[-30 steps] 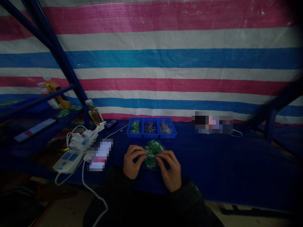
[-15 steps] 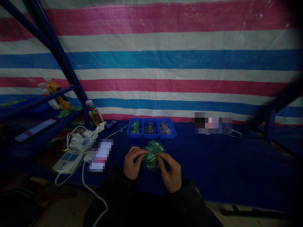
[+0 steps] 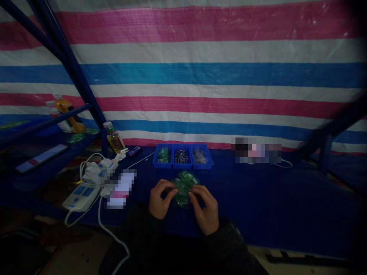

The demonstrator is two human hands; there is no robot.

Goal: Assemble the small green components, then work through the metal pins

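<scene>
Green see-through plastic packets (image 3: 183, 193) lie in an overlapping pile on the blue table, with pale marks or contents that are too small to make out. At the pile's left edge, my left hand (image 3: 161, 198) pinches a green packet between thumb and fingers. On the opposite side, my right hand (image 3: 205, 208) has its thumb and index finger closed on the packet's right edge. Just beyond the pile stands a blue three-part tray (image 3: 182, 167). Its left compartment holds green packets (image 3: 163, 154), the middle one small metal pins or screws (image 3: 181, 156), the right one clear plastic pieces (image 3: 200, 156).
White power strips (image 3: 82, 196) with plugs and cables lie to the left, beside a blurred-out phone (image 3: 122, 189). Behind them stands a bottle (image 3: 114, 139). A blue metal post (image 3: 71, 72) rises at the left, and a striped sheet (image 3: 200, 72) hangs behind the table.
Both hands stay at the packets. The left thumb and fingertips have shifted slightly down, and the right fingertips have drawn a little nearer the front edge.
</scene>
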